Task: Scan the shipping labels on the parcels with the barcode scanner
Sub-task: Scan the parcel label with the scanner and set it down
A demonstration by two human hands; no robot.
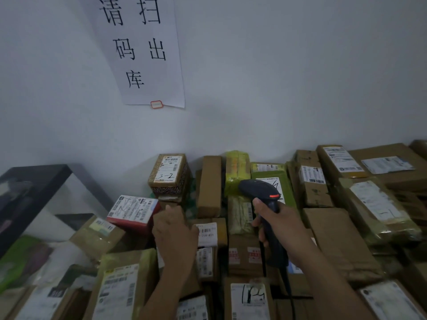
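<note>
My right hand [276, 221] grips the handle of a black barcode scanner [262, 191] with an orange trigger; its head points away over the pile of parcels. My left hand [174, 230] rests fingers forward on a brown cardboard parcel [216, 229] with a white barcode label. Just left of that hand lies a red-sided box [134, 212] with a white shipping label. Behind it stands a patterned box marked "3-2" [169, 173]. A green-wrapped parcel [271, 181] lies behind the scanner head.
Several cardboard parcels with labels fill the surface from the left to the far right [360, 204]. A dark frame [34, 181] leans at the left. A paper notice [141, 49] hangs on the white wall behind.
</note>
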